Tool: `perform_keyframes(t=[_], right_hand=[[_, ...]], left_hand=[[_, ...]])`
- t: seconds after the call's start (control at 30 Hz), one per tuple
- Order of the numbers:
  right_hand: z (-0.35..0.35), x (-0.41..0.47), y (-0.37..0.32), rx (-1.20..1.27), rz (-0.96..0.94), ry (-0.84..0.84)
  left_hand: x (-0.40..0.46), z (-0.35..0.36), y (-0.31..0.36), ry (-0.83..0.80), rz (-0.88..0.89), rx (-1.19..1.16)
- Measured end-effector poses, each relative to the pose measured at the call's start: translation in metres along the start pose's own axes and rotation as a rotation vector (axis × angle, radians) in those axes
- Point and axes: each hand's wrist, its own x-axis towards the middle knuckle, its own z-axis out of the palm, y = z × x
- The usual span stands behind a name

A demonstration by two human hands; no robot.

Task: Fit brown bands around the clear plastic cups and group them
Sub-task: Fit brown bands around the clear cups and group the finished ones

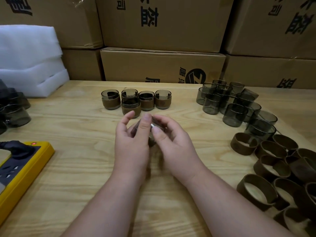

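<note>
Five banded cups (pixel 136 101) sit at twelve o'clock; both hands, left hand (pixel 131 142) and right hand (pixel 172 142), pinch another cup (pixel 150 134); many bare cups (pixel 229 103) and bands (pixel 273 161) wait at three o'clock.

We note both forearms reaching forward from the lower edge, bare, converging toward the middle of the view. The left hand (pixel 132 142) sits back-up, thumb extended toward the right hand, index finger raised and slightly curled at the far side. The right hand (pixel 172 142) is angled inward, thumb pressing toward the left thumb, remaining fingers curled round the far side. The two hands touch at the thumbs, closed together round a small item, mostly hidden.
</note>
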Motion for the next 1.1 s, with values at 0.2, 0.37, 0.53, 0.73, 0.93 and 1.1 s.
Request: perform_keyframes(t=[0.2, 0.37, 0.53, 0.73, 0.93, 1.1], right_hand=[[-0.001, 0.000, 0.001, -0.063, 0.021, 0.001], [-0.008, 0.004, 0.001, 0.090, 0.036, 0.056], [-0.009, 0.005, 0.001, 0.336, 0.109, 0.083], [-0.020, -0.001, -0.001, 0.308, 0.168, 0.157], [-0.039, -0.019, -0.006, 0.258, 0.311, 0.143], [-0.031, -0.019, -0.006, -0.007, 0.210, 0.080]], left_hand=[[0.003, -0.001, 0.001, -0.026, -0.063, -0.098], [0.002, 0.000, -0.008, -0.224, -0.090, -0.129], [0.002, -0.002, -0.008, -0.237, -0.015, 0.022], [0.001, -0.005, -0.012, -0.364, 0.112, 0.275], [-0.005, -0.007, -0.004, -0.511, 0.046, 0.231], [-0.008, -0.003, 0.003, -0.511, 0.065, 0.213]])
